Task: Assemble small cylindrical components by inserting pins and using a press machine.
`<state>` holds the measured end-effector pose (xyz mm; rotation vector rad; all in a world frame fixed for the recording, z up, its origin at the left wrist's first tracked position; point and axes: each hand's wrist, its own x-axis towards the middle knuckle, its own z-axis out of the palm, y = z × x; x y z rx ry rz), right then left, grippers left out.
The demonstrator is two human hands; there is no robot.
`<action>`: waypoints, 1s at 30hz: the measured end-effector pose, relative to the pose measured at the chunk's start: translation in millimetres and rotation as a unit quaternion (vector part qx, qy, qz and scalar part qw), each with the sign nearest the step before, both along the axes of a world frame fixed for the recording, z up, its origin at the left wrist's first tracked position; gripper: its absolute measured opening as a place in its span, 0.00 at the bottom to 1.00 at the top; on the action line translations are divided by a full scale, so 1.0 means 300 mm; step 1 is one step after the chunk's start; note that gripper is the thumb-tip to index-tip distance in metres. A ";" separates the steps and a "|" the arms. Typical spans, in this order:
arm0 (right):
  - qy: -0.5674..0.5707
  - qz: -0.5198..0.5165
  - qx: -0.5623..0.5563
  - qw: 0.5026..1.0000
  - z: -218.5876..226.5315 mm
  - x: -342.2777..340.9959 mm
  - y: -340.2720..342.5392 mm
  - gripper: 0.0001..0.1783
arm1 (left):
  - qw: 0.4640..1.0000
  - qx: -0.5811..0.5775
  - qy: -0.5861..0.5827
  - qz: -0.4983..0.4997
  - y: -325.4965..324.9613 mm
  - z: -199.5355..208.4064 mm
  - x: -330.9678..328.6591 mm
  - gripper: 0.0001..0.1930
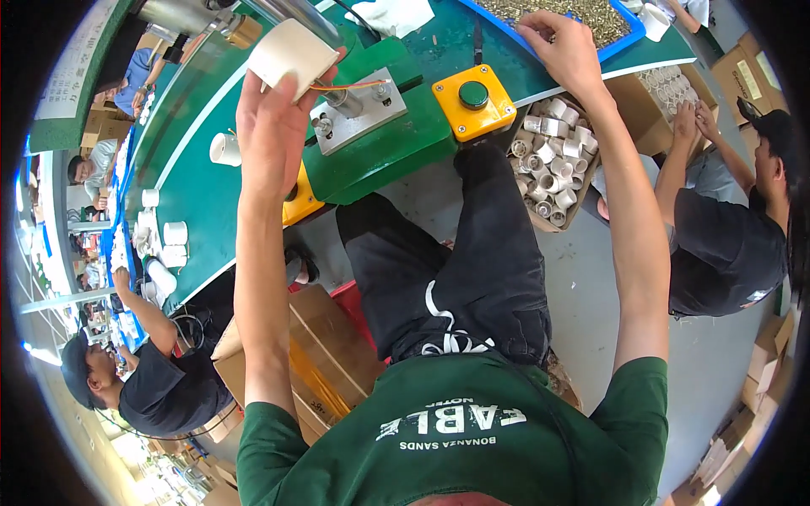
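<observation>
My left hand (272, 139) is closed around a white cylindrical part (291, 57), tilted beside the upright rod of a green press (392, 160). Thin red and yellow wires (350, 86) trail from the part above the press's metal plate (384, 105). Over the near edge of a blue tray (609, 51) full of small brass-coloured pieces (582, 12), my right hand (569, 57) has its fingers bent and pinched together. Whatever they hold, if anything, is too small to make out.
Yellow boxes flank the press; the right one (494, 118) bears a green button (474, 94). A carton of white parts (553, 160) stands below the bench at right. More white parts (175, 234) lie on the left. Co-workers sit at left (169, 379) and right (726, 244).
</observation>
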<state>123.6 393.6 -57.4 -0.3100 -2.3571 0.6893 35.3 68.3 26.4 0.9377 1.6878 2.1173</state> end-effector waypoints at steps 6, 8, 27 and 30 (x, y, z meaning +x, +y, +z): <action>0.074 0.041 -0.053 0.995 -0.004 0.006 -0.014 0.09 | 0.993 -0.008 0.121 0.012 -0.037 -0.029 -0.061 0.37; 0.085 0.045 -0.093 0.991 0.009 0.039 -0.025 0.08 | 0.977 -0.052 0.205 0.017 -0.024 -0.026 -0.060 0.37; 0.078 0.233 0.215 0.945 0.114 0.190 -0.315 0.11 | 0.772 -0.229 0.542 0.239 -0.347 -0.232 0.141 0.15; 0.072 0.236 0.209 0.946 0.117 0.191 -0.316 0.13 | 0.784 -0.183 0.534 0.259 -0.363 -0.285 0.120 0.16</action>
